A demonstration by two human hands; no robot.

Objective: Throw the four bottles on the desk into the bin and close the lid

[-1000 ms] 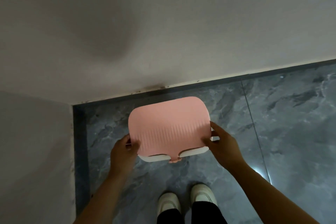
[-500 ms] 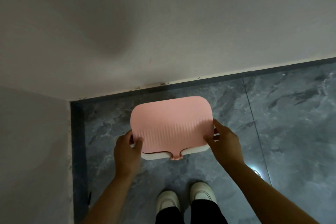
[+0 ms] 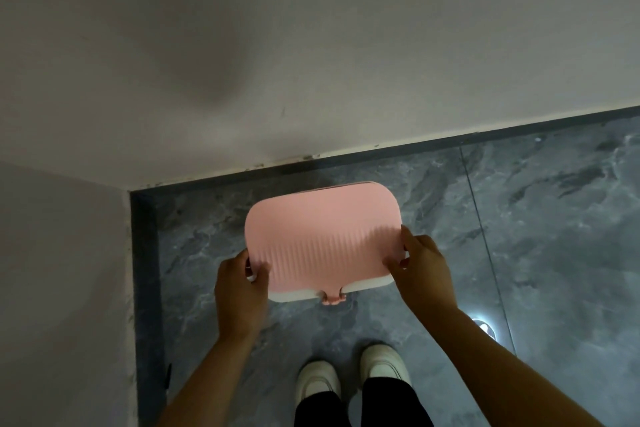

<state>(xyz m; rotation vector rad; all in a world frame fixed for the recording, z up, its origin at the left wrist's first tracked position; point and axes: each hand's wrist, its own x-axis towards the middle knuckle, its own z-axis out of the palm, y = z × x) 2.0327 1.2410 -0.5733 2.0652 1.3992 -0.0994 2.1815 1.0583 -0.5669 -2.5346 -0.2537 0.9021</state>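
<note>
A small white bin (image 3: pixel 298 294) stands on the grey marble floor in a wall corner, seen from above. Its pink ribbed lid (image 3: pixel 322 236) lies over the top and covers the inside, with a pink tab (image 3: pixel 333 298) at the front edge. My left hand (image 3: pixel 240 291) grips the lid's left edge, thumb on top. My right hand (image 3: pixel 420 272) grips the lid's right edge in the same way. No bottles are in view; the bin's contents are hidden by the lid.
White walls (image 3: pixel 311 62) meet at the corner behind and left of the bin, with a dark skirting strip (image 3: pixel 145 270). My two white shoes (image 3: pixel 349 378) stand just in front of the bin. A bright light reflection (image 3: pixel 485 326) lies on the floor at right.
The lid has settled lower and flatter on the bin, with both hands still on its edges. The view has shifted slightly.
</note>
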